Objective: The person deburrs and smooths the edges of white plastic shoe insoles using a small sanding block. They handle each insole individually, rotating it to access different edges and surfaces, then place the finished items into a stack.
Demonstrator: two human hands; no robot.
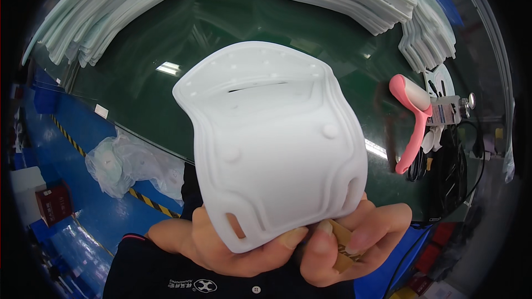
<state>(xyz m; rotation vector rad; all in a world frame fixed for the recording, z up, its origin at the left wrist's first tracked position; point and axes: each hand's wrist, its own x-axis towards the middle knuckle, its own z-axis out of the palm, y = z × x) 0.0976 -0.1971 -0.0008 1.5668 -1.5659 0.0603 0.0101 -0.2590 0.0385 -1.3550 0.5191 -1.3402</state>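
White moulded panel (277, 149), raised at centre over the near side of a dark green table (354, 72), clasped at its near edge by thumb and fingers of the left hand (235, 254). Pinched in curled fingers of the right hand (372, 239), at the panel's near right edge: small tan piece (343, 235). Stacked far left and far right, white moulded sheets (111, 11); lying at right, pink-handled roller (420, 113) beside a clear bottle (448, 111).

Dark shirt (233, 288), red-edged sleeve (131, 237), pale button (256, 289)
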